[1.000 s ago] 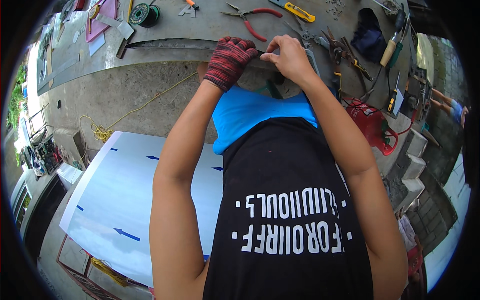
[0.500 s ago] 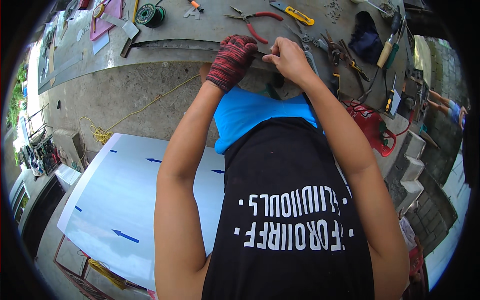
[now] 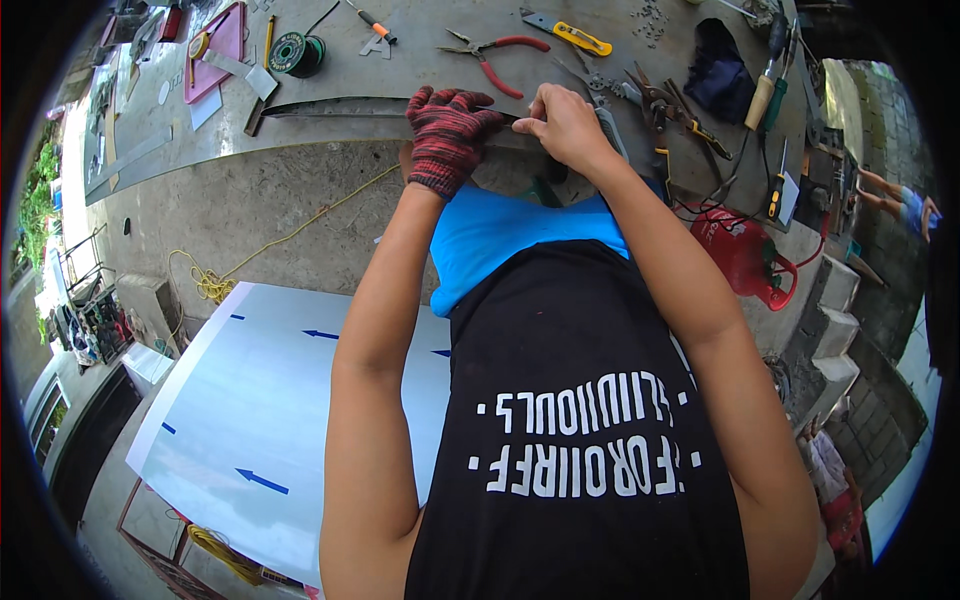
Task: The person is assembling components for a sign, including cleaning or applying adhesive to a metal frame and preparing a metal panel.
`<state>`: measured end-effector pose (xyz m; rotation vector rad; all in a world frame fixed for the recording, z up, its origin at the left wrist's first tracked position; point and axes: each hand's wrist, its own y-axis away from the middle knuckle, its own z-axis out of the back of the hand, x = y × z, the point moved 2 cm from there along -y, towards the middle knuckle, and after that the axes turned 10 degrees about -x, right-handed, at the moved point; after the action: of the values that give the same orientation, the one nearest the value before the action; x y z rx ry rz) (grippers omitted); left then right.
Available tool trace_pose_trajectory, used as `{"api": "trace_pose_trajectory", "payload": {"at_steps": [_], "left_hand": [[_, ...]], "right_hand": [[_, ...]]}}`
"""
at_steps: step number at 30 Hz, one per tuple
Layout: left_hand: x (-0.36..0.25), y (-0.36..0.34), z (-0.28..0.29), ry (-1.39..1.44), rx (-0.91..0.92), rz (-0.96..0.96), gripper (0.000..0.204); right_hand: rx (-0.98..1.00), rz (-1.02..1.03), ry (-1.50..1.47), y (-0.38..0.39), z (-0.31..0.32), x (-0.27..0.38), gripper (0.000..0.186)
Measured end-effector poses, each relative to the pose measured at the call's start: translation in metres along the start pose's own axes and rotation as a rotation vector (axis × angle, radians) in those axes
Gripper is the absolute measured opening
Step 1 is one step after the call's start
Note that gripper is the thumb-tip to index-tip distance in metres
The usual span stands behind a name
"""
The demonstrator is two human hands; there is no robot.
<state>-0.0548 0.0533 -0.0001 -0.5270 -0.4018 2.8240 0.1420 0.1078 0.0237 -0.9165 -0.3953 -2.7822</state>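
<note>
A long, thin, dark metal strip [image 3: 340, 106] runs along the near edge of the grey worktable [image 3: 380, 65], slightly bowed. My left hand [image 3: 448, 140], in a red-and-black knit glove, is closed over the strip toward its right part. Just to the right, my bare right hand [image 3: 562, 125] pinches the strip's right end between thumb and fingers. Only a short piece of it shows between the two hands. Beyond them lie red-handled pliers [image 3: 492, 62], jaws spread, and a yellow utility knife [image 3: 583, 38].
Left on the table are a green wire spool [image 3: 297, 54], a try square [image 3: 258, 85] and a pink triangle [image 3: 228, 30]. Several pliers [image 3: 665, 105], a dark cloth [image 3: 720, 70] and screwdrivers [image 3: 775, 95] lie right. Below are a red container [image 3: 750, 260] and a large pale sheet [image 3: 260, 400].
The whole view has shifted a little, the table sitting lower in it. My left hand's gloved fingers lie flatter over the strip; both hands stay on it, close together.
</note>
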Motion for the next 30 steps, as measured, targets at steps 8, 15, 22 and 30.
{"api": "trace_pose_trajectory", "payload": {"at_steps": [8, 15, 22, 30], "left_hand": [[0.005, -0.002, -0.004, -0.006, 0.022, -0.066, 0.039], [-0.003, -0.008, 0.002, -0.010, -0.021, -0.077, 0.017], [0.001, -0.005, -0.003, -0.035, -0.007, -0.074, 0.018], [0.002, -0.002, -0.004, -0.057, 0.000, -0.097, 0.021]], "right_hand": [[-0.281, 0.063, -0.301, 0.025, 0.045, -0.006, 0.035], [-0.387, -0.149, -0.432, 0.078, 0.110, -0.038, 0.021], [-0.215, -0.033, -0.334, 0.133, 0.087, -0.048, 0.011], [-0.098, -0.017, -0.357, 0.155, 0.066, -0.049, 0.013]]}}
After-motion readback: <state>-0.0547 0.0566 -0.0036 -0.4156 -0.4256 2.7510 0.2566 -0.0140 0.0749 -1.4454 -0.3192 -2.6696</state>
